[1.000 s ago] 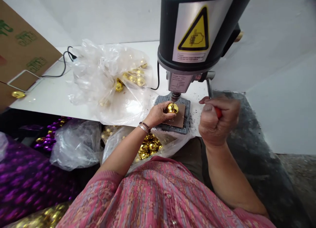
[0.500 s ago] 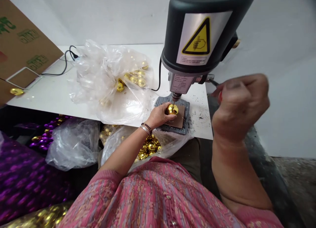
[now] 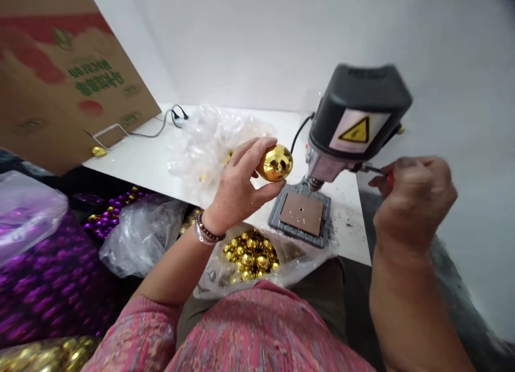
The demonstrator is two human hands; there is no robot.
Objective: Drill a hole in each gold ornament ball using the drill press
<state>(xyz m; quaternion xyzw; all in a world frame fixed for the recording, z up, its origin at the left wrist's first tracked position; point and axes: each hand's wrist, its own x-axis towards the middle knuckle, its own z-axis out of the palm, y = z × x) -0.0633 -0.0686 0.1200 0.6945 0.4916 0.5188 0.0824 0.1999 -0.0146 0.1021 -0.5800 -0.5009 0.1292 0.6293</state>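
A shiny gold ball [image 3: 276,162] is pinched between the thumb and fingers of my left hand [image 3: 237,187], raised in front of the drill press [image 3: 356,119]. My right hand [image 3: 412,200] is closed round the red-ended lever [image 3: 390,180] on the press's right side. Under the chuck [image 3: 315,184], the grey base [image 3: 277,213] carries a brown board [image 3: 300,213] with a small hole and bits of debris on it. The ball is apart from the board and the chuck.
A clear bag of gold balls [image 3: 249,256] rests at my lap. Another clear bag [image 3: 225,125] lies on the white table [image 3: 140,170]. A cardboard box [image 3: 72,77] stands at left, above purple balls [image 3: 48,286]. A black cable [image 3: 300,130] runs behind the press.
My left hand has lifted the gold ball off the board, up and away from the drill. My right hand still grips the lever. The camera view has shifted, with the press now lower and further right.
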